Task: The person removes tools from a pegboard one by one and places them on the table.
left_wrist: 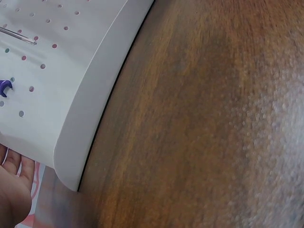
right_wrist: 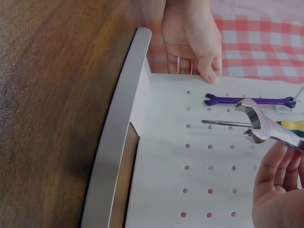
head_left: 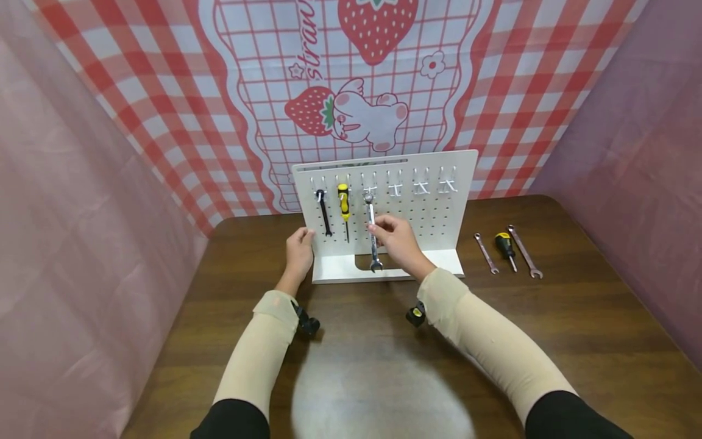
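My right hand (head_left: 401,242) pinches a silver combination wrench (head_left: 374,241) by its shank. The wrench hangs upright in front of the white pegboard (head_left: 446,228), its ring end up by the third hook from the left; whether the hook passes through the ring cannot be told. In the right wrist view its open end (right_wrist: 254,121) stands off the board. My left hand (head_left: 299,253) grips the pegboard's left edge, fingers partly hidden behind it. A dark open-end wrench (head_left: 325,213), purple in the wrist views, and a yellow-black screwdriver (head_left: 343,204) hang left of the silver wrench.
Three more hooks (head_left: 421,186) on the pegboard's right side hold nothing. On the wooden table (head_left: 362,360), right of the board, lie a small wrench (head_left: 485,253), a stubby screwdriver (head_left: 504,245) and a longer wrench (head_left: 524,251). Checked cloth (head_left: 521,91) hangs behind.
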Demonstrator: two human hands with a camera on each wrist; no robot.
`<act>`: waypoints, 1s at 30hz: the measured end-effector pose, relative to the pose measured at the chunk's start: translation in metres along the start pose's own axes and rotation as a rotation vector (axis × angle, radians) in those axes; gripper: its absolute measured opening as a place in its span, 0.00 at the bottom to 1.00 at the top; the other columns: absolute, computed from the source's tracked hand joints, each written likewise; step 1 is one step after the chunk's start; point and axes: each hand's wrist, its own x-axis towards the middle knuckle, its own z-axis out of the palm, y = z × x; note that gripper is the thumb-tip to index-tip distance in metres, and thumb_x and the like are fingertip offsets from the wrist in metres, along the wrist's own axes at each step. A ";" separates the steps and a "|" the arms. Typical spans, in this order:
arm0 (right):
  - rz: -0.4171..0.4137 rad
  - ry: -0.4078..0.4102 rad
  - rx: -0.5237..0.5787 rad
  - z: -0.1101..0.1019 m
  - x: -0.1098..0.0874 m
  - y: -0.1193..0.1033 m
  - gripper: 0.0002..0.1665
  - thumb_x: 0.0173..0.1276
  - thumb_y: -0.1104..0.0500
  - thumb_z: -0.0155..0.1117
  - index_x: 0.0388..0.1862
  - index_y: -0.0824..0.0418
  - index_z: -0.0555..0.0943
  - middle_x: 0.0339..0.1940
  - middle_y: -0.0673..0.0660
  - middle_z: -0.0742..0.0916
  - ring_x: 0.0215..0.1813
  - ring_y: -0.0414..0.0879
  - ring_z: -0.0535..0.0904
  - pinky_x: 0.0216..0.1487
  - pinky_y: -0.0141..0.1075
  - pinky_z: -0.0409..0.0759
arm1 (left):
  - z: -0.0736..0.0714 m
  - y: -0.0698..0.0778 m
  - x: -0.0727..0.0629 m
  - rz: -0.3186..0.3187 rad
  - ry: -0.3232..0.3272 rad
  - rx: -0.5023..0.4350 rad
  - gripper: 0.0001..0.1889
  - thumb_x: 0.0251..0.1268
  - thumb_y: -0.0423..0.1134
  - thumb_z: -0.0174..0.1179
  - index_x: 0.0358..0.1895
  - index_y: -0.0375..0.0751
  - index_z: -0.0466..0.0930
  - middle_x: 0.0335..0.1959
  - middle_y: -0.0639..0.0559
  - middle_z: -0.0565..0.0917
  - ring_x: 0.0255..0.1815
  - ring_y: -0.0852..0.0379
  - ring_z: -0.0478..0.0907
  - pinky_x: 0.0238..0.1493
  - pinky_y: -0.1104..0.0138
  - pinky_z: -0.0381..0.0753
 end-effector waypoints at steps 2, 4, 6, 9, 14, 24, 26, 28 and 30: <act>0.000 0.000 0.005 0.000 -0.001 -0.001 0.13 0.72 0.64 0.63 0.46 0.76 0.81 0.39 0.71 0.82 0.32 0.43 0.75 0.34 0.31 0.79 | 0.000 0.000 0.000 -0.003 -0.004 0.001 0.09 0.76 0.34 0.57 0.43 0.29 0.82 0.33 0.37 0.78 0.33 0.55 0.69 0.39 0.65 0.70; -0.002 0.001 0.012 0.000 -0.002 -0.003 0.13 0.72 0.64 0.64 0.46 0.77 0.81 0.40 0.73 0.82 0.32 0.43 0.75 0.34 0.31 0.79 | 0.000 -0.001 0.000 -0.003 -0.007 -0.002 0.09 0.76 0.34 0.57 0.42 0.29 0.82 0.32 0.37 0.77 0.33 0.55 0.68 0.39 0.65 0.70; -0.006 0.004 0.018 0.001 -0.003 -0.005 0.12 0.72 0.65 0.64 0.45 0.76 0.82 0.40 0.73 0.82 0.32 0.43 0.75 0.33 0.31 0.79 | -0.001 -0.001 0.000 -0.003 -0.009 -0.006 0.09 0.76 0.33 0.57 0.42 0.28 0.82 0.31 0.39 0.76 0.33 0.55 0.68 0.38 0.65 0.69; -0.016 0.008 0.023 0.001 -0.005 -0.006 0.11 0.71 0.65 0.64 0.44 0.75 0.82 0.40 0.74 0.82 0.32 0.43 0.75 0.33 0.31 0.79 | -0.001 0.000 -0.001 -0.004 -0.009 -0.004 0.09 0.76 0.33 0.56 0.42 0.28 0.82 0.29 0.43 0.75 0.32 0.55 0.67 0.37 0.65 0.69; -0.017 0.009 0.020 0.001 -0.009 -0.007 0.10 0.72 0.66 0.64 0.44 0.74 0.83 0.40 0.75 0.81 0.32 0.43 0.75 0.33 0.31 0.78 | 0.000 0.001 -0.001 -0.006 -0.011 -0.007 0.10 0.76 0.33 0.56 0.42 0.28 0.82 0.28 0.46 0.74 0.32 0.55 0.67 0.37 0.65 0.68; -0.007 -0.026 -0.009 -0.008 -0.022 -0.017 0.10 0.73 0.66 0.63 0.44 0.74 0.81 0.35 0.61 0.83 0.33 0.44 0.76 0.36 0.32 0.80 | -0.001 0.003 -0.002 -0.015 -0.014 -0.005 0.09 0.76 0.34 0.56 0.43 0.29 0.82 0.30 0.42 0.75 0.32 0.55 0.67 0.37 0.65 0.68; -0.003 -0.030 -0.015 -0.011 -0.025 -0.018 0.10 0.73 0.65 0.63 0.44 0.73 0.82 0.35 0.61 0.83 0.34 0.45 0.76 0.37 0.32 0.80 | -0.001 0.003 -0.002 -0.010 -0.012 -0.007 0.09 0.76 0.33 0.56 0.42 0.28 0.82 0.29 0.43 0.74 0.32 0.56 0.67 0.37 0.66 0.68; 0.000 -0.032 -0.022 -0.014 -0.027 -0.019 0.10 0.73 0.64 0.63 0.44 0.73 0.82 0.36 0.62 0.83 0.34 0.44 0.76 0.37 0.32 0.80 | 0.000 0.002 -0.002 -0.007 -0.012 -0.009 0.09 0.76 0.33 0.56 0.42 0.28 0.81 0.28 0.44 0.73 0.31 0.56 0.66 0.36 0.66 0.68; 0.004 -0.033 -0.023 -0.018 -0.029 -0.019 0.10 0.73 0.64 0.63 0.44 0.74 0.81 0.37 0.65 0.82 0.35 0.45 0.76 0.38 0.33 0.79 | 0.000 0.003 -0.002 -0.005 -0.012 -0.013 0.09 0.76 0.33 0.56 0.41 0.28 0.81 0.27 0.45 0.73 0.31 0.56 0.66 0.36 0.66 0.67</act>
